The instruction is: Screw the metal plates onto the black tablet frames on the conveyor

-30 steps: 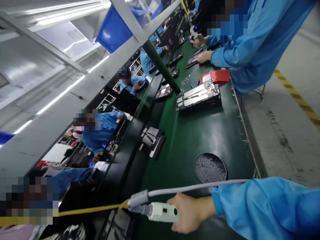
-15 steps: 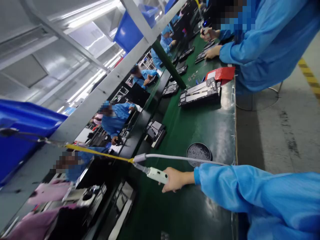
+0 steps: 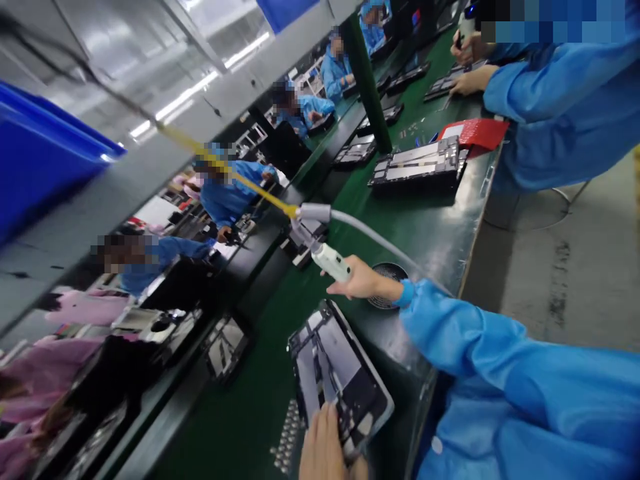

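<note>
My right hand (image 3: pixel 361 281) is closed round a white electric screwdriver (image 3: pixel 330 261) held over the green conveyor belt (image 3: pixel 415 213). A grey cable (image 3: pixel 370 235) and a yellow cord (image 3: pixel 225 170) run from the tool's top up to the left. My left hand (image 3: pixel 324 448) rests at the bottom edge, its fingers lying flat on the near end of an opened tablet-like device (image 3: pixel 335 373). A round black dish (image 3: pixel 385 283) sits just behind my right wrist.
A co-worker in a blue coat (image 3: pixel 565 100) works at the upper right beside a red tray (image 3: pixel 477 132) and another opened device (image 3: pixel 420 165). More devices ride the black lane (image 3: pixel 300 180) on the left. Blue bins (image 3: pixel 45 153) sit on the overhead rack.
The view has swung downward, bringing the device and my left hand into sight. My right hand has lifted the screwdriver up and further away along the belt.
</note>
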`<state>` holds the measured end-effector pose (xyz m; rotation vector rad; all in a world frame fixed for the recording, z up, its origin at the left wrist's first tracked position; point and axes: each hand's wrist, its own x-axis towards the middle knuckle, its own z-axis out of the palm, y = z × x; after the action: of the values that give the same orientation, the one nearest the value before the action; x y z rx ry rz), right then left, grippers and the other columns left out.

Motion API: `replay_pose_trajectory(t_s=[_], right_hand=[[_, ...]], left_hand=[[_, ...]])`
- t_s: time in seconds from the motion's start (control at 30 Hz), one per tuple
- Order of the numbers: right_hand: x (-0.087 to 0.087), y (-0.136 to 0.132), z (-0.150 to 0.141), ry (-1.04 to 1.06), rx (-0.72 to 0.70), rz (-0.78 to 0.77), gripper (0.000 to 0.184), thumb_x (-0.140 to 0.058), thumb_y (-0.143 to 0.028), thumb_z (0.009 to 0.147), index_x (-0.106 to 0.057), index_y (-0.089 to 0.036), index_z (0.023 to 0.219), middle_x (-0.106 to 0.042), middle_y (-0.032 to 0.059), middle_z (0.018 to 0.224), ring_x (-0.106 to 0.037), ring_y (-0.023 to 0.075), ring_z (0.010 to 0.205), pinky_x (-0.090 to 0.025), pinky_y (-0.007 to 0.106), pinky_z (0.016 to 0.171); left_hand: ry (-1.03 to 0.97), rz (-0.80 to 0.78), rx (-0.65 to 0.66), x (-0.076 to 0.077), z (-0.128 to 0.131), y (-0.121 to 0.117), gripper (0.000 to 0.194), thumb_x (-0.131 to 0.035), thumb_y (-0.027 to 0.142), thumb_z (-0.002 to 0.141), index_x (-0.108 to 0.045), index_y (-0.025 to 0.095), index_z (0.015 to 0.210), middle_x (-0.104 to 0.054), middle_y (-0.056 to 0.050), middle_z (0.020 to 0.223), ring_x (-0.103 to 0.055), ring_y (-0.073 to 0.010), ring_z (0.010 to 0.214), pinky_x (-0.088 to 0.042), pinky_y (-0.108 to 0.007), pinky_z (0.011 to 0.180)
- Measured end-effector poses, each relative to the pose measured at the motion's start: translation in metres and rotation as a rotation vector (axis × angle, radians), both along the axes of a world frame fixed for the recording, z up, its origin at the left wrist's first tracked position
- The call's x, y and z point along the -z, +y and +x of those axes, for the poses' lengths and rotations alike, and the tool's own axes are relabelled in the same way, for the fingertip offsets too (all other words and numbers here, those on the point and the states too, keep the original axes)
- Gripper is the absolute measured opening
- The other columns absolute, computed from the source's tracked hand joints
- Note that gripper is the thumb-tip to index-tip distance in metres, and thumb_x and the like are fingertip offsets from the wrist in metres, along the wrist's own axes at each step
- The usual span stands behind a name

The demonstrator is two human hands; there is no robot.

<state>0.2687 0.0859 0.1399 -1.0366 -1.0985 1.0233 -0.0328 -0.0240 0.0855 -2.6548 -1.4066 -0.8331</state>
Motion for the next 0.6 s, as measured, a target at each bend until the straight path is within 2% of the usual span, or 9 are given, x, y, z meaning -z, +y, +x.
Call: replay_pose_trajectory(t_s=[0.1, 0.2, 0.23, 0.3, 0.37, 0.4, 0.47, 0.6], right_hand=[[-0.004, -0.002, 0.028, 0.039, 0.102, 0.039, 0.032, -0.073, -0.028, 0.059, -0.060, -0.010, 0.081, -0.050, -0.0065, 0.047, -0.047, 0.0084, 0.035, -0.038, 0.019, 0.034], [-0.005, -0.002, 0.047, 0.058, 0.202, 0.066, 0.027, -0.072, -0.026, 0.058, -0.057, -0.012, 0.074, -0.050, -0.0066, 0.045, -0.047, 0.0077, 0.034, -0.040, 0.019, 0.035], [-0.005, -0.001, 0.050, 0.058, 0.224, 0.071, 0.026, -0.072, -0.026, 0.058, -0.057, -0.012, 0.073, -0.050, -0.0066, 0.045, -0.047, 0.0077, 0.035, -0.041, 0.019, 0.036], [-0.002, 0.001, 0.052, 0.058, 0.252, 0.078, 0.025, -0.072, -0.026, 0.058, -0.056, -0.013, 0.073, -0.050, -0.0068, 0.046, -0.048, 0.0080, 0.035, -0.041, 0.020, 0.036], [0.001, 0.006, 0.051, 0.058, 0.269, 0.087, 0.025, -0.072, -0.026, 0.059, -0.056, -0.013, 0.073, -0.050, -0.0067, 0.047, -0.049, 0.0084, 0.035, -0.042, 0.020, 0.036], [0.002, 0.008, 0.050, 0.058, 0.273, 0.090, 0.025, -0.072, -0.026, 0.059, -0.056, -0.013, 0.074, -0.051, -0.0066, 0.047, -0.049, 0.0085, 0.036, -0.042, 0.020, 0.037], [0.003, 0.012, 0.048, 0.054, 0.277, 0.088, 0.025, -0.072, -0.026, 0.059, -0.057, -0.013, 0.074, -0.051, -0.0060, 0.048, -0.050, 0.0088, 0.036, -0.042, 0.021, 0.037], [0.005, 0.016, 0.047, 0.049, 0.281, 0.072, 0.025, -0.072, -0.025, 0.058, -0.058, -0.012, 0.073, -0.052, -0.0055, 0.046, -0.049, 0.0091, 0.035, -0.042, 0.022, 0.037]], left_hand=[[0.061, 0.039, 0.088, 0.026, 0.018, -0.026, 0.049, -0.056, 0.031, 0.082, -0.055, 0.021, 0.131, -0.062, -0.011, 0.124, -0.056, -0.0314, 0.118, -0.031, -0.048, 0.111], [-0.085, -0.082, 0.083, 0.027, 0.029, -0.027, 0.050, -0.061, 0.040, 0.082, -0.057, 0.023, 0.128, -0.062, -0.010, 0.125, -0.056, -0.0316, 0.119, -0.025, -0.055, 0.113], [-0.174, -0.130, 0.009, 0.025, 0.030, -0.021, 0.047, -0.061, 0.041, 0.082, -0.059, 0.024, 0.126, -0.062, -0.010, 0.125, -0.055, -0.0310, 0.119, -0.027, -0.055, 0.113], [-0.378, -0.232, -0.261, 0.019, 0.032, 0.000, 0.045, -0.062, 0.040, 0.082, -0.061, 0.024, 0.124, -0.062, -0.008, 0.125, -0.054, -0.0292, 0.121, -0.034, -0.050, 0.110], [-0.592, -0.339, -0.498, 0.015, 0.035, 0.023, 0.053, -0.065, 0.040, 0.080, -0.057, 0.022, 0.129, -0.058, -0.008, 0.130, -0.051, -0.0278, 0.124, -0.037, -0.045, 0.109], [-0.685, -0.391, -0.551, 0.014, 0.038, 0.033, 0.058, -0.066, 0.039, 0.079, -0.054, 0.020, 0.132, -0.055, -0.008, 0.134, -0.050, -0.0271, 0.126, -0.038, -0.042, 0.109], [-0.820, -0.455, -0.553, 0.014, 0.047, 0.047, 0.060, -0.065, 0.032, 0.080, -0.050, 0.017, 0.136, -0.050, -0.008, 0.139, -0.048, -0.0251, 0.128, -0.038, -0.037, 0.108], [-0.870, -0.465, -0.570, 0.015, 0.067, 0.046, 0.054, -0.057, 0.018, 0.082, -0.050, 0.016, 0.135, -0.049, -0.006, 0.140, -0.047, -0.0221, 0.128, -0.035, -0.032, 0.109]])
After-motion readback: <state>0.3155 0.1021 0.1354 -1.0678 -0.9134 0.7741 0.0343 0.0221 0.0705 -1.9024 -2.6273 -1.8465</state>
